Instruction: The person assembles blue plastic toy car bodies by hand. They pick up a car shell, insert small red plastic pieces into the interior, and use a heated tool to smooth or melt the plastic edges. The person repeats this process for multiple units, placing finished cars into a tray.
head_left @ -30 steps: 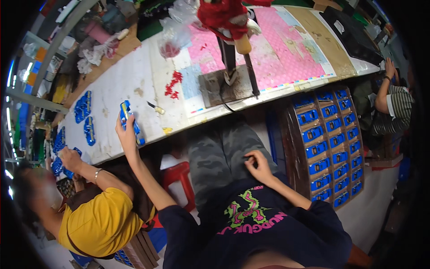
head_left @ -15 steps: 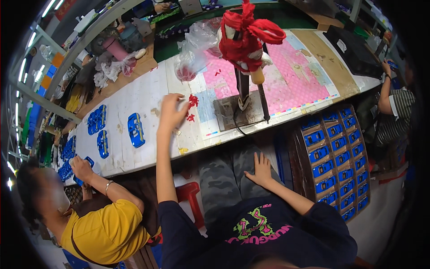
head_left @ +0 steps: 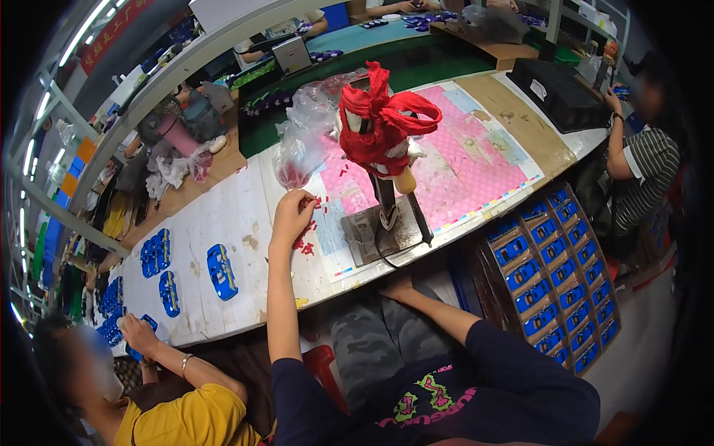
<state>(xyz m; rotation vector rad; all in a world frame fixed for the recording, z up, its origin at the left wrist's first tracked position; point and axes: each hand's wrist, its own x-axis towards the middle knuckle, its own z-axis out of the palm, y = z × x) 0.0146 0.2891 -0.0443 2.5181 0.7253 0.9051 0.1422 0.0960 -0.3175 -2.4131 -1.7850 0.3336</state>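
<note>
Grey camouflage trousers (head_left: 358, 336) nearest; right hand (head_left: 399, 285) beyond them at the front edge of the desk (head_left: 195, 227), fingers largely out of sight, so open or closed: cannot tell. To the right, below desk level, a brown tray (head_left: 493, 296) with blue cars in rows, its near end partly shaded. On the desk, left of the left forearm, 1 blue toy car (head_left: 221, 273) lies alone, unheld; 1 more blue car (head_left: 169, 293) and a tight cluster (head_left: 155, 253) sit farther left, near a co-worker's hand (head_left: 141, 334). Left hand (head_left: 295, 217): fingers bent, thumb and index tips brought close together over small red pieces (head_left: 307, 247), some of them hidden behind the hand; whether a piece is pinched, cannot tell at this size. Step in hand, by my reading: picking out 1 red piece. Next move would call for a light fingertip pinch on 1 piece alone, neighbours undisturbed. Past the hand, a stand with a dark base plate (head_left: 361, 241), its upper part wrapped in red cloth (head_left: 378, 141) that conceals the mechanism. Clear plastic bag (head_left: 299, 160) behind; contents indistinct. Far benches bend and blur toward the rim.
</note>
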